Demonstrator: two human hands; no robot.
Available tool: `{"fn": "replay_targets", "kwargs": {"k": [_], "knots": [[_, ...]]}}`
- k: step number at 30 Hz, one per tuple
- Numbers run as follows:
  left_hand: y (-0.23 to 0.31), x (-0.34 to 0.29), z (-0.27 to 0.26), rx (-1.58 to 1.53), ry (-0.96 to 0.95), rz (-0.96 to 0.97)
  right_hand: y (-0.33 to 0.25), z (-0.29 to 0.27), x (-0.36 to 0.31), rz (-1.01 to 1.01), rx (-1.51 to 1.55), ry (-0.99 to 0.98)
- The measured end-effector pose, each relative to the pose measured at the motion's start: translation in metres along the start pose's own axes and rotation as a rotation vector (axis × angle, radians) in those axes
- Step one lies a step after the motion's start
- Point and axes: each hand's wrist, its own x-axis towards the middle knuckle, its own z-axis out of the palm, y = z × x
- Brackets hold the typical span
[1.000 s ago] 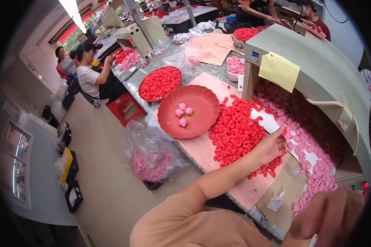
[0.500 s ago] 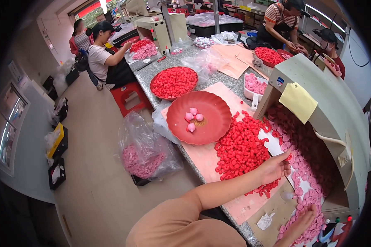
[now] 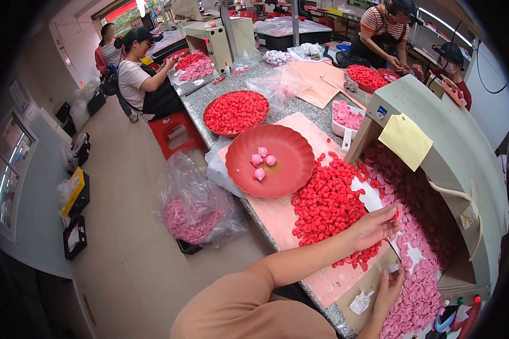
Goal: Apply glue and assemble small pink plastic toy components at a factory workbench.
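Observation:
My left hand (image 3: 374, 230) reaches over the heap of red pieces (image 3: 329, 206), its thumb and fingers closed on a small red piece (image 3: 396, 215). Below it, my right hand (image 3: 390, 289) has its fingers round a small translucent bottle (image 3: 389, 266) at the board's edge. Beside both hands spread many flat pink pieces (image 3: 415, 294), running under the curved grey-green machine (image 3: 458, 141). A red scalloped plate (image 3: 291, 181) behind the heap carries several round pink pieces with red parts (image 3: 259, 174).
A bowl of red pieces (image 3: 236, 113) and a white container of pink pieces (image 3: 348, 117) stand farther back. Crumpled white tissue (image 3: 361, 303) lies near my right wrist. Left of the table is a plastic bag of pink pieces (image 3: 192, 220). Other people work at the far tables.
My right hand has moved left from the pink pieces to the small bottle and closed round it. My left hand stays nearly in place, the red piece now showing more clearly.

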Motion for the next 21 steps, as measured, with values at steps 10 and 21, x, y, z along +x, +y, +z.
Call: {"fn": "replay_targets", "kwargs": {"k": [10,21], "knots": [[-0.003,0.003,-0.008,-0.029,0.025,-0.043,-0.042,0.004,0.019,0.069,0.640,0.155],[-0.047,-0.008,-0.014,0.103,0.022,-0.299,-0.037,-0.025,0.030,0.007,0.798,0.136]]}}
